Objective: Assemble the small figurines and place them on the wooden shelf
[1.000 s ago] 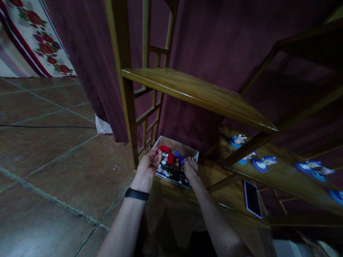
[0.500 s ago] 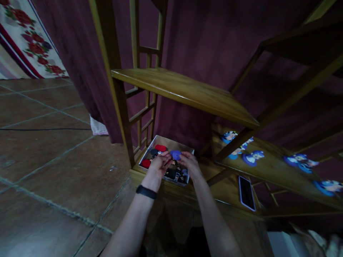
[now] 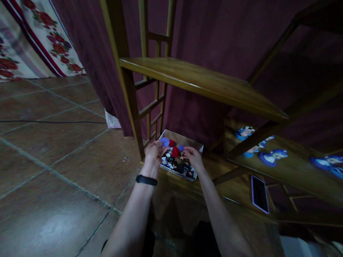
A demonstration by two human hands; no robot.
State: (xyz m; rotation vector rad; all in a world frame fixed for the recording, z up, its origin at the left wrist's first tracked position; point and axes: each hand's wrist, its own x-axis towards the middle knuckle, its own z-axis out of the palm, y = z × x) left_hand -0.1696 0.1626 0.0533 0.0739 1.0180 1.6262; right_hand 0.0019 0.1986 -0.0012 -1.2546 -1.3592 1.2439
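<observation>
A small white box (image 3: 197, 146) full of little red, blue and dark figures stands on the lowest wooden shelf. My left hand (image 3: 153, 153), with a black band on its wrist, is closed on a round blue piece (image 3: 164, 142) held over the box's left edge. My right hand (image 3: 193, 157) hovers over the box's right side, its fingers pinched at a small figure (image 3: 183, 155) next to a blue piece (image 3: 181, 147).
A wooden shelf board (image 3: 203, 84) juts out above the box. Several blue and white figures (image 3: 272, 157) lie on the shelf to the right, and a phone (image 3: 259, 194) lies lower down. Dark red curtain (image 3: 214, 32) hangs behind; tiled floor (image 3: 53, 160) spreads to the left.
My left hand has drawn the round blue piece from the middle of the box to its left edge. My right hand has stayed over the box's right side.
</observation>
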